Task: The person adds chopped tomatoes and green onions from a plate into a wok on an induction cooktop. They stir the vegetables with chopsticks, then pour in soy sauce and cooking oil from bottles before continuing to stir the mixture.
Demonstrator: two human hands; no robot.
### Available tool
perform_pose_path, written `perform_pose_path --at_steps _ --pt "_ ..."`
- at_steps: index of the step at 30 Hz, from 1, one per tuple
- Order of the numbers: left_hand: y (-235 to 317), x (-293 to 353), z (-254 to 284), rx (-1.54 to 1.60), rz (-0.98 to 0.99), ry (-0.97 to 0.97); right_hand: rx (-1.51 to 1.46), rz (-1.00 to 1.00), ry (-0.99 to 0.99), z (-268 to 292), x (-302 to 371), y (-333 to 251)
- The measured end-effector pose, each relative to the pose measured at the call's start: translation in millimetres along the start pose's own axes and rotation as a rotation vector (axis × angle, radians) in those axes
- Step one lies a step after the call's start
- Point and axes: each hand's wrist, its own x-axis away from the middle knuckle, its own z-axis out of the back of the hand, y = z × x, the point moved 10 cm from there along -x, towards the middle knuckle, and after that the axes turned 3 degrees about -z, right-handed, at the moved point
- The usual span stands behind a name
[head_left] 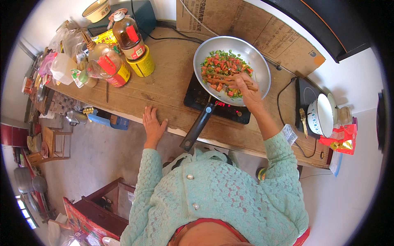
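A silver-grey frying pan (261,71) sits on a black induction cooker (242,115) with red lit digits. Its long black handle (198,127) points toward my body. Inside lie chopped red pieces, probably tomato (219,61), mixed with bits of green vegetable (230,55). My right hand (247,90) reaches over the pan's near right side, closed around wooden chopsticks (219,78) whose tips are among the food. Flat at the front edge of the wooden table (164,90), my left hand (153,126) rests with its fingers apart, left of the handle, holding nothing.
Bottles of dark (127,35) and lighter liquid (107,65) stand at the back left, beside a yellow tin (141,65). Cardboard (254,37) leans behind the pan. A cable (280,98) runs along the right, near a white enamel pot (322,115) and a red packet (342,139).
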Motion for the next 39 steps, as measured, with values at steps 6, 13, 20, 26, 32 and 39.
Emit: perform_pose_path --at_steps 6,13,20,26,32,39 --pt "-0.2 0.3 2.0 -0.019 -0.015 0.022 0.056 -0.006 0.078 59.0 -32.3 28.2" --pt "0.9 0.3 2.1 -0.037 -0.008 0.014 0.322 0.236 0.161 77.0 -72.4 13.4" --pt "-0.3 1.7 1.6 -0.049 0.005 0.016 0.244 0.178 0.023 22.8 -56.6 15.6" --pt "2.8 -1.7 2.0 -0.052 -0.004 -0.003 0.211 0.307 -0.019 -10.8 -24.7 -14.0" --pt "-1.0 -0.2 -1.4 -0.062 0.0 -0.015 0.395 0.19 -0.021 26.9 -21.1 7.8" --pt "-2.0 0.5 -6.8 -0.083 -0.019 -0.037 0.416 0.237 0.398 80.8 23.6 -31.3"
